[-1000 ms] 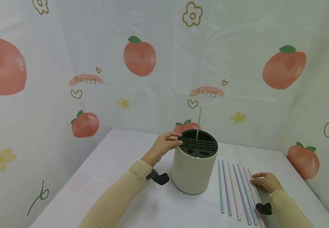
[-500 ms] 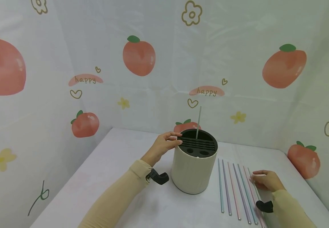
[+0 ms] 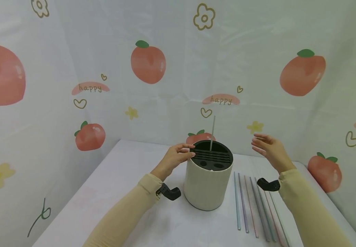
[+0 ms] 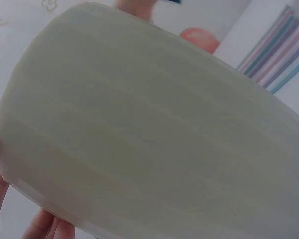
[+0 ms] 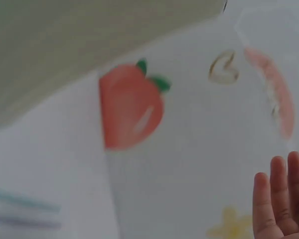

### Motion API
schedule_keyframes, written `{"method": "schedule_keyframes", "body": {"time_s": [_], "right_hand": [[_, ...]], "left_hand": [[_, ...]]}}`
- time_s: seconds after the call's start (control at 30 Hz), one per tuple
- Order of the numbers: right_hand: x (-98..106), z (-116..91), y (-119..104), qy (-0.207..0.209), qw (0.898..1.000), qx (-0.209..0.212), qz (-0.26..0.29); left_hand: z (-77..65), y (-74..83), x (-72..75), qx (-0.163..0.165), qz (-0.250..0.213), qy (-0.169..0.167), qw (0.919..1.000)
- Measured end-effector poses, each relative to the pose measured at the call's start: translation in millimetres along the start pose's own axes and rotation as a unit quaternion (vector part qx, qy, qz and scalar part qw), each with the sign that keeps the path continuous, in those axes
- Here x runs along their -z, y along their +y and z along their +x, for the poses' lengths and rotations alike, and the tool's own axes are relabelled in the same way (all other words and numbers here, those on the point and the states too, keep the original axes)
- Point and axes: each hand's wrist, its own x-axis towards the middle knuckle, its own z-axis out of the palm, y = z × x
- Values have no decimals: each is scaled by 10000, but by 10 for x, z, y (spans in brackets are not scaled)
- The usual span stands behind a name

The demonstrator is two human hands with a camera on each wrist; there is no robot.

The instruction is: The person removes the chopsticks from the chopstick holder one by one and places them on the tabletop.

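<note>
A cream cylindrical knife holder (image 3: pixel 206 188) with a black slotted top stands upright mid-table. My left hand (image 3: pixel 175 157) grips its left rim, thumb by the slots and fingers farther back; in the left wrist view its fingertips show along the edge of the cream wall (image 4: pixel 139 124). One thin pale green stick (image 3: pixel 213 132) leans in the large rear opening. My right hand (image 3: pixel 271 151) is raised right of the holder, its fingers extended and nothing in them, as the right wrist view also shows. Below it several pastel metallic sticks (image 3: pixel 237 200), resembling chopsticks, lie side by side.
Behind the white table (image 3: pixel 153 230) hangs a white cloth (image 3: pixel 178 61) printed with peaches, flowers and "happy" labels. Each wrist wears a black camera mount, the left one (image 3: pixel 172 193) close to the holder's side and the right one (image 3: pixel 267 185) above the sticks.
My right hand has left the rightmost stick and risen up and slightly leftward, its fingers now extended. The left hand stays on the rim. The rightmost stick remains on the table.
</note>
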Motion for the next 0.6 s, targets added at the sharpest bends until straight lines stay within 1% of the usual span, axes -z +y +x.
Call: {"method": "schedule_keyframes", "body": {"time_s": [0.17, 0.33, 0.47, 0.6], "right_hand": [[-438, 252, -251, -47, 9994, 243, 258], [-754, 424, -327, -100, 9993, 286, 233], [-933, 530, -319, -166, 9998, 50, -83], [-1047, 592, -304, -180, 9987, -204, -426]], "left_hand": [[-3, 1, 3, -31, -12, -16, 10000], [-4, -4, 6, 0, -46, -6, 10000], [7, -10, 8, -9, -115, -52, 9999], [14, -8, -1, -44, -156, -78, 9998]]}}
